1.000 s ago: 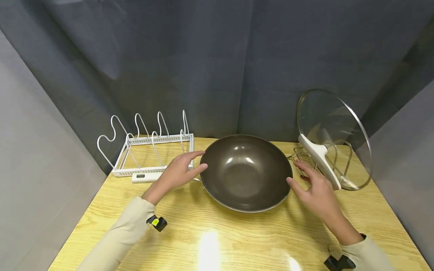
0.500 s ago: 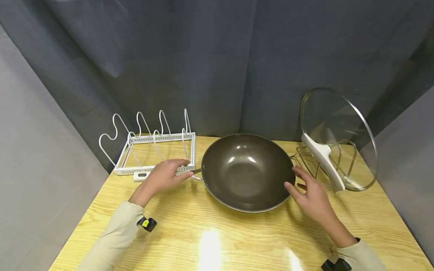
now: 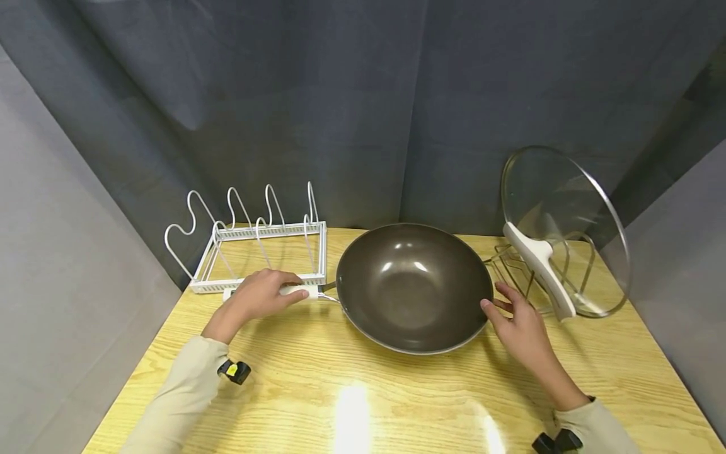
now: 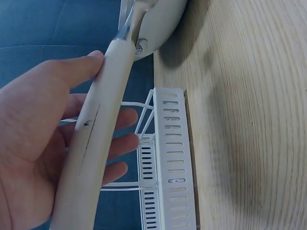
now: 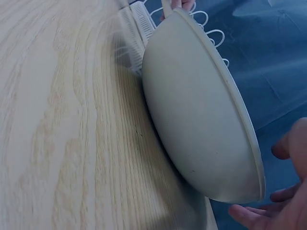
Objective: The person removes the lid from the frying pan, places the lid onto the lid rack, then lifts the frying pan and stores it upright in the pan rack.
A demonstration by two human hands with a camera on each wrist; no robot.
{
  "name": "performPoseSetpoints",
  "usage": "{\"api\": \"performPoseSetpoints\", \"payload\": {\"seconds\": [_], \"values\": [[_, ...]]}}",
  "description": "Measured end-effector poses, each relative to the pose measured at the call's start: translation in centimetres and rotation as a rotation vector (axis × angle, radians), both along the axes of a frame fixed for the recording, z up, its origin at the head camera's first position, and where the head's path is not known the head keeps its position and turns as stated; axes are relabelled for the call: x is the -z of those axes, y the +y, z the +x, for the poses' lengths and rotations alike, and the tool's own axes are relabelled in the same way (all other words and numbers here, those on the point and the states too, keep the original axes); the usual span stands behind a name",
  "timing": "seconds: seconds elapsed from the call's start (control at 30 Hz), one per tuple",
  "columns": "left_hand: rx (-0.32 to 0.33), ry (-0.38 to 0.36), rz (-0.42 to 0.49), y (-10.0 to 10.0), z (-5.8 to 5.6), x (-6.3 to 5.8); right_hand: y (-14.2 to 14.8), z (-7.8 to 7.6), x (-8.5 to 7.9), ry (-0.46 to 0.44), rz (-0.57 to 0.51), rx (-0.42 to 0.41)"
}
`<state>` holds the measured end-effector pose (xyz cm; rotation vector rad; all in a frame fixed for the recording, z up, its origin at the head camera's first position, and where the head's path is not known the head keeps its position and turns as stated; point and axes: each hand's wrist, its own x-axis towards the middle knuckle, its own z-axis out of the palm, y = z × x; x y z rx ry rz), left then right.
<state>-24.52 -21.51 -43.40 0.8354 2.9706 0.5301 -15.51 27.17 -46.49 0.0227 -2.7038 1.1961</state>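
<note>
A dark brown wok (image 3: 411, 296) sits on the wooden table, its pale underside (image 5: 196, 110) facing the right wrist view. Its off-white handle (image 4: 96, 134) points left. My left hand (image 3: 261, 295) holds that handle, thumb along one side and fingers curled behind it with their tips showing past the far edge. My right hand (image 3: 522, 331) is by the wok's right rim, thumb and fingers apart. From the right wrist view, a small gap shows between the right hand (image 5: 283, 201) and the rim.
A white wire rack (image 3: 320, 252) with several loops stands behind the handle. At the right, a glass lid with a white handle (image 3: 539, 261) leans upright in a metal wire rack (image 3: 590, 258). Dark curtain (image 3: 363, 113) hangs behind the table (image 3: 317, 391).
My left hand has moved left from the wok's rim onto the handle, and its fingers have closed around it. The right hand stays by the right rim. The wok has hardly moved.
</note>
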Motion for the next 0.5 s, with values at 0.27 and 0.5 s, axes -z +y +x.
{"api": "performPoseSetpoints", "payload": {"seconds": [0.27, 0.5], "values": [[0.022, -0.043, 0.001, -0.2, -0.1, -0.1, 0.2, -1.4, 0.1, -0.056, -0.146, 0.008], [0.004, -0.104, -0.004, -0.2, -0.1, -0.4, 0.3, -2.3, 0.2, -0.113, -0.166, 0.002]]}}
